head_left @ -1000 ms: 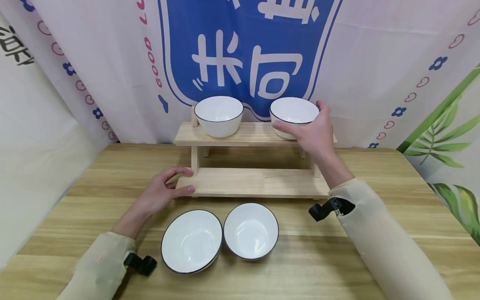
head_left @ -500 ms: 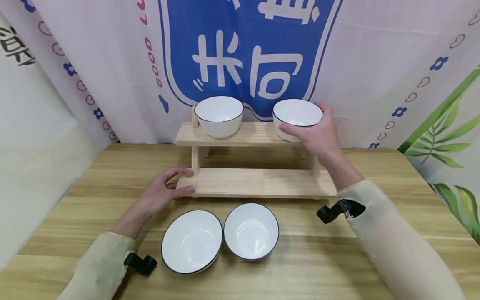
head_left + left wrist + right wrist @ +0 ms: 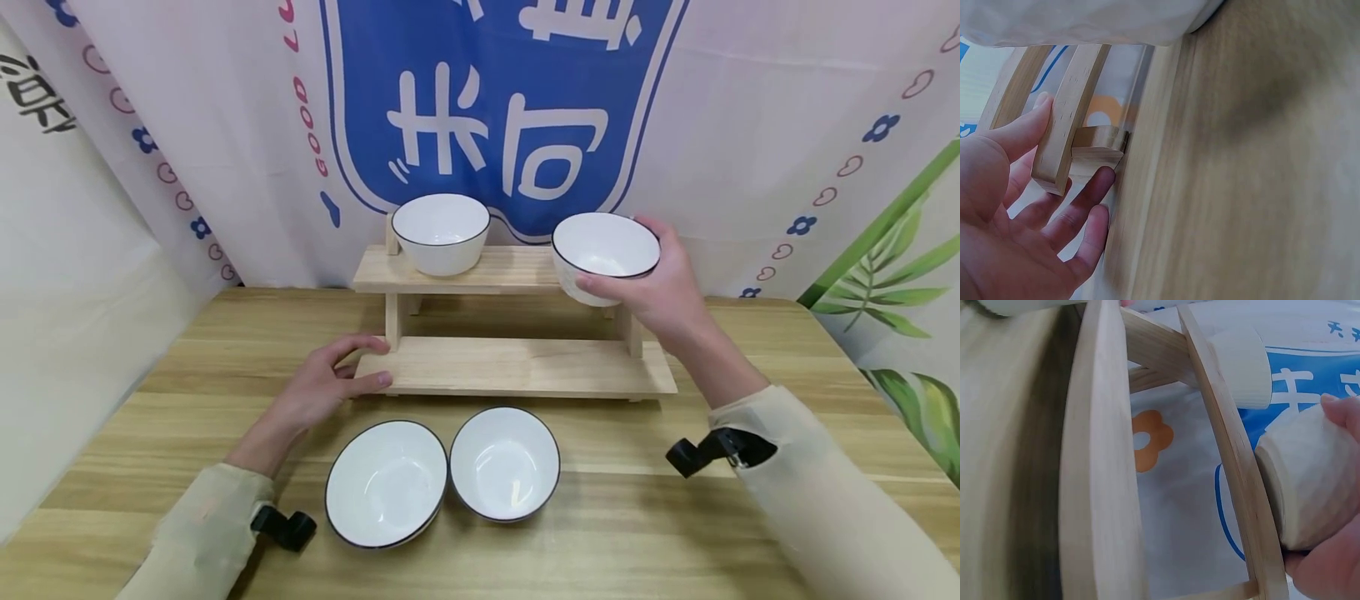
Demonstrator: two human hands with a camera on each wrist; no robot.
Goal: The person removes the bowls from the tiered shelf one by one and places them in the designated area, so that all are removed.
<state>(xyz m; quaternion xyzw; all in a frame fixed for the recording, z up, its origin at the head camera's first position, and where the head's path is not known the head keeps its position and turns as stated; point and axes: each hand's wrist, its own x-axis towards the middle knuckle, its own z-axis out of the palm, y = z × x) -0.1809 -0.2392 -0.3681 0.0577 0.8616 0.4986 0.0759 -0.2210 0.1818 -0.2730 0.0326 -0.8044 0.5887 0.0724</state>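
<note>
My right hand (image 3: 667,287) grips a white bowl (image 3: 606,246) with a dark rim, thumb on the near side and fingers at the far right. The bowl overlaps the front edge of the upper shelf (image 3: 517,268); in the right wrist view the bowl (image 3: 1313,478) shows a faceted outer wall and its base close to the shelf edge. My left hand (image 3: 322,379) holds the left end of the wooden stand's lower shelf (image 3: 517,365). The left wrist view shows the thumb on one face of that board (image 3: 1066,119), fingers around the other side.
A matching bowl (image 3: 441,223) stands at the upper shelf's left. Two more bowls, a left one (image 3: 386,483) and a right one (image 3: 505,464), sit side by side on the wooden table (image 3: 600,533) before the stand. A printed curtain (image 3: 720,167) hangs close behind.
My right hand has brought its bowl forward, slightly down and to the right, from over the upper shelf to its front edge. The left hand keeps its hold on the stand.
</note>
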